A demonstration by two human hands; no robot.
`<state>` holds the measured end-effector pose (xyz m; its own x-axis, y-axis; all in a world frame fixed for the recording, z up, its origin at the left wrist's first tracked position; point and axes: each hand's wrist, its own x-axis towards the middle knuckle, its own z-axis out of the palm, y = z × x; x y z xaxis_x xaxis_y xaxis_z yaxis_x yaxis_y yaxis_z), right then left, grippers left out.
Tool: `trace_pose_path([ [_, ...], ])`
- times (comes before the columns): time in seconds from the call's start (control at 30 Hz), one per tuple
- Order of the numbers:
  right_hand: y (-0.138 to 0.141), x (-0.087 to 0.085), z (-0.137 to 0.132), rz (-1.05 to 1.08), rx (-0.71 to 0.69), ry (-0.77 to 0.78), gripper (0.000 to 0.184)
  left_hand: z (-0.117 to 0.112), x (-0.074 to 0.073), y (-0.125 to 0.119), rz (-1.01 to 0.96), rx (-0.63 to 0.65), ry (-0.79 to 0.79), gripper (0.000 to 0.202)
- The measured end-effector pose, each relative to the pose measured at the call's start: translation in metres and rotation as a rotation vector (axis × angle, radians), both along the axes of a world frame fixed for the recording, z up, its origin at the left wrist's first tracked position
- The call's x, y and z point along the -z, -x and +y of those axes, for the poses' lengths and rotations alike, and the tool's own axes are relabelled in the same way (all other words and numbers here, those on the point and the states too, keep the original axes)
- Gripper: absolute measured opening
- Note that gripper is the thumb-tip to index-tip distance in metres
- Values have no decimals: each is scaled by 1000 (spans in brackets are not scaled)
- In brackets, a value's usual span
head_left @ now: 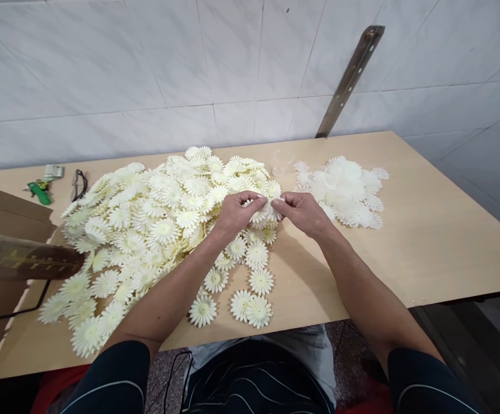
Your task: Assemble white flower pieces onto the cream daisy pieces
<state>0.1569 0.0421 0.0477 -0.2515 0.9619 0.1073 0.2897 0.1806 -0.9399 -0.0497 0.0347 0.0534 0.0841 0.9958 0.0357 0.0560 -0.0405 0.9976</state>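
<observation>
My left hand and my right hand meet above the middle of the wooden table. Both pinch one cream daisy-shaped flower piece between thumb and fingertips. Just left of and below my hands spreads a big heap of cream-yellow flower pieces. To the right of my right hand lies a smaller pile of whiter flower pieces.
A small clear cup stands at the back between the two heaps. At the far left lie a green tool, black glasses and a brown cardboard box. A metal strip leans on the tiled wall.
</observation>
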Motion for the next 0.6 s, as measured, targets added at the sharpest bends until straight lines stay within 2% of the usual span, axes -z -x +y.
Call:
trace_pose_path([
  [0.2,-4,-5,0,-49,-95,71,59,4,5,0,0,-163,-20,31],
  [0.33,-12,-8,2,-69,-31,42,59,6,5,0,-42,-224,-24,35],
  [0.43,-28,-6,10,-159,136,-56,53,6,5,0,-45,-214,-5,36],
  [0.6,-80,2,32,-476,696,-360,25,6,7,0,-31,-183,-6,35],
])
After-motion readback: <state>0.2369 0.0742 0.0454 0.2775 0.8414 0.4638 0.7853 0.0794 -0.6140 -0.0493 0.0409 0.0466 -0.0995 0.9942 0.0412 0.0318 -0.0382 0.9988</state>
